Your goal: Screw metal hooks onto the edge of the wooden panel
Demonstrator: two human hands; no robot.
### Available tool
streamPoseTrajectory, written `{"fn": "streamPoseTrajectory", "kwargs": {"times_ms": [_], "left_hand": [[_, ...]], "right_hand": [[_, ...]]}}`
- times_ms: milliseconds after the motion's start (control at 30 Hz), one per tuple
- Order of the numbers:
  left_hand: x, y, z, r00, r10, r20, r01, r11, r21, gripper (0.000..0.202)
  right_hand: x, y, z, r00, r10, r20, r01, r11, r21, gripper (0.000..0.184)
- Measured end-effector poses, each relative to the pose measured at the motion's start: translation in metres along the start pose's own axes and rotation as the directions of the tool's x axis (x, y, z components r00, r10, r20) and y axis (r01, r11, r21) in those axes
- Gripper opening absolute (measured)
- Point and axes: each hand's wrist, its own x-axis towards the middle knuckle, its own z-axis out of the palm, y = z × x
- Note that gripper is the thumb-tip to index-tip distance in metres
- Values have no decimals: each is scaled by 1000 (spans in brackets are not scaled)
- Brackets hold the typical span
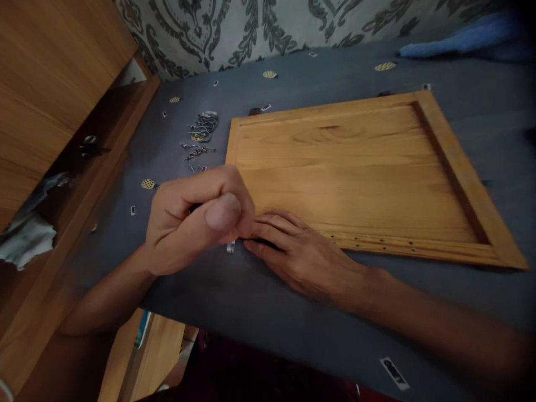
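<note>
A wooden framed panel (355,167) lies flat on a dark grey table (268,301). At its near left corner, my left hand (196,220) is curled into a closed grip around a dark thing that I cannot make out; a small metal piece (230,246) shows just below the fingers. My right hand (293,251) lies flat beside it, fingers together and pressed on the panel's near edge, where a row of small holes (360,241) runs along the frame.
A heap of metal hooks and screws (200,137) lies left of the panel. Small round yellow discs (148,183) and tiny tags are scattered over the table. Blue cloth (464,39) lies far right. Wooden furniture and a white rag (25,240) stand at left.
</note>
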Motion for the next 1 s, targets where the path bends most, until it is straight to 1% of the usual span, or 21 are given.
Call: {"fn": "streamPoseTrajectory", "kwargs": {"times_ms": [100,233,400,567,767,867,933,1000], "left_hand": [[4,-2,-1,996,4,86,3,997,-82,47],[8,-7,1,997,73,0,-72,982,-174,45],[8,-8,9,985,100,-139,-118,985,-128,46],[6,-9,11,978,122,-168,-142,983,-114,46],[6,-10,10,982,117,-146,-136,983,-122,45],[7,-9,5,985,103,-137,-122,983,-136,45],[10,-7,-1,987,121,-107,-139,975,-174,45],[14,-5,-7,982,177,-70,-189,954,-233,42]], "right_hand": [[0,0,0,1000,14,16,-14,1000,-2,26],[1,0,1,1000,14,19,-14,1000,-9,25],[0,0,1,1000,4,14,-4,1000,-7,23],[0,0,1,1000,0,11,0,1000,0,21],[0,0,1,1000,1,6,-1,1000,-1,23],[-1,-1,1,1000,3,16,-3,1000,1,23],[-1,-1,1,1000,9,23,-9,1000,4,24],[0,0,1,1000,12,27,-12,1000,3,24]]}}
